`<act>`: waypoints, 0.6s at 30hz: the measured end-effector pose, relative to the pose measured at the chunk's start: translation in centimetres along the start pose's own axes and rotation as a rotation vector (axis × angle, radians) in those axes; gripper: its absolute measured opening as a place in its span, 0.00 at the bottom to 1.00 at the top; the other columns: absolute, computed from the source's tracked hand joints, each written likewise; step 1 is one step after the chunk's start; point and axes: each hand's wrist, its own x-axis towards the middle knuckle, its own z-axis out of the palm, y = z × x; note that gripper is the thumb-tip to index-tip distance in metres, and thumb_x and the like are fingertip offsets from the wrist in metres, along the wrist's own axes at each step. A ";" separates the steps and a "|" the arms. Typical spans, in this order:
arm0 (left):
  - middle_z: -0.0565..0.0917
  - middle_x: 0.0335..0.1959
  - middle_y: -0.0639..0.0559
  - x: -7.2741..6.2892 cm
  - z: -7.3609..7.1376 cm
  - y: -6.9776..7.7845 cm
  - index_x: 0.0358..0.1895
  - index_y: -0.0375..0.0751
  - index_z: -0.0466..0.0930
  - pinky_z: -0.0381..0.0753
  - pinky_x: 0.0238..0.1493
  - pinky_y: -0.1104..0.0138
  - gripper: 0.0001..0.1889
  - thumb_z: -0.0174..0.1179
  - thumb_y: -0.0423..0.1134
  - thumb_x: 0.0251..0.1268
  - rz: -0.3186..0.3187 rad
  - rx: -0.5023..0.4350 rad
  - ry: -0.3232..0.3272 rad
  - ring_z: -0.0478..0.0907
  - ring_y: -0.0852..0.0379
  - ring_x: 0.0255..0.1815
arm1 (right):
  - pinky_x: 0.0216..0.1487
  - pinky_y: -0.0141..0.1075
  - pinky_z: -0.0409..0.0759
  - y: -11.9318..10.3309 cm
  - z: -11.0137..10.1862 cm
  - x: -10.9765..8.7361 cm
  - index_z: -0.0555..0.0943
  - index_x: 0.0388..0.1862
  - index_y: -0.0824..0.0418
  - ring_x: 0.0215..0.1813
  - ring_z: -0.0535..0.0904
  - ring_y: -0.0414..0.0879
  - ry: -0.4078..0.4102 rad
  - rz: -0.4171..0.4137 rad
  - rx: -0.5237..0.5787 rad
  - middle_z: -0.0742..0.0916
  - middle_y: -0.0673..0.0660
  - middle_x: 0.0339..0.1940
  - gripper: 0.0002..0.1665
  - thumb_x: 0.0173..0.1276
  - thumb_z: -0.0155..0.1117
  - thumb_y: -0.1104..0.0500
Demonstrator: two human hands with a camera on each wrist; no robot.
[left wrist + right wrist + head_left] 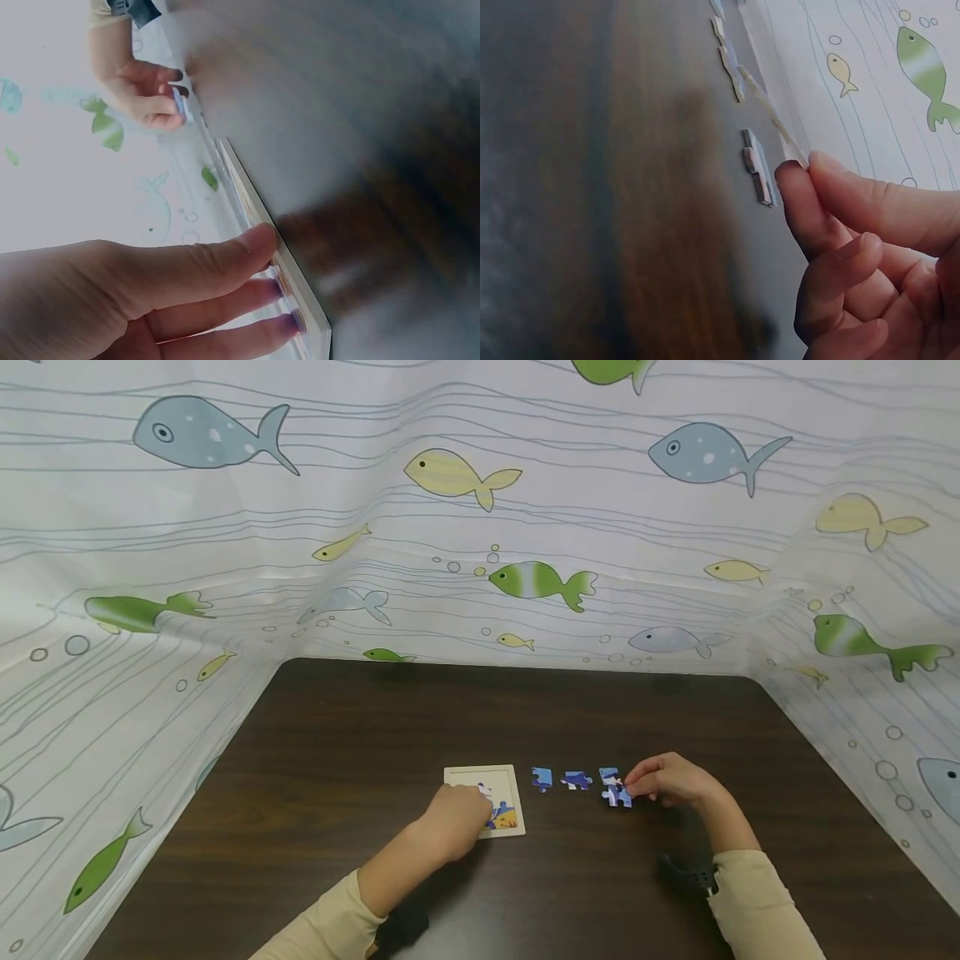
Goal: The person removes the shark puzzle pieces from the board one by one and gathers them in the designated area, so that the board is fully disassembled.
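In the head view, my right hand pinches a blue-and-white jigsaw piece between thumb and index finger. The right wrist view shows this piece edge-on and tilted, above the table. Another blue piece lies just beyond it, partly covered. A square cream puzzle tray sits to the left, with some blue and orange pieces inside. Over the tray's left part is my left hand; in the left wrist view its thumb and fairly straight fingers touch the tray. The hand hides part of the tray.
Between tray and right hand, two loose blue jigsaw pieces lie in a row, one piece beside the tray and another piece further right. The dark wooden table is bordered by a white fish-print curtain behind and at both sides.
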 end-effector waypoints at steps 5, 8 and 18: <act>0.83 0.25 0.51 0.0 0.0 -0.1 0.28 0.43 0.84 0.80 0.29 0.62 0.04 0.70 0.37 0.52 0.015 -0.022 0.017 0.78 0.57 0.26 | 0.23 0.32 0.67 -0.1 -0.3 -0.1 0.85 0.40 0.64 0.24 0.73 0.40 -0.030 -0.008 -0.012 0.82 0.45 0.22 0.14 0.60 0.69 0.55; 0.83 0.24 0.50 0.0 0.1 -0.2 0.29 0.42 0.84 0.80 0.28 0.63 0.04 0.70 0.36 0.52 0.032 -0.034 0.035 0.77 0.58 0.25 | 0.22 0.32 0.67 -0.2 -0.2 -0.2 0.85 0.40 0.65 0.24 0.73 0.40 -0.046 -0.017 -0.010 0.82 0.45 0.23 0.15 0.61 0.69 0.55; 0.84 0.26 0.51 0.2 0.1 -0.2 0.31 0.43 0.85 0.80 0.28 0.66 0.05 0.71 0.37 0.52 0.088 0.057 0.053 0.78 0.58 0.26 | 0.19 0.30 0.65 -0.1 0.0 -0.2 0.85 0.38 0.66 0.22 0.73 0.39 -0.070 -0.032 -0.032 0.84 0.46 0.22 0.14 0.60 0.69 0.56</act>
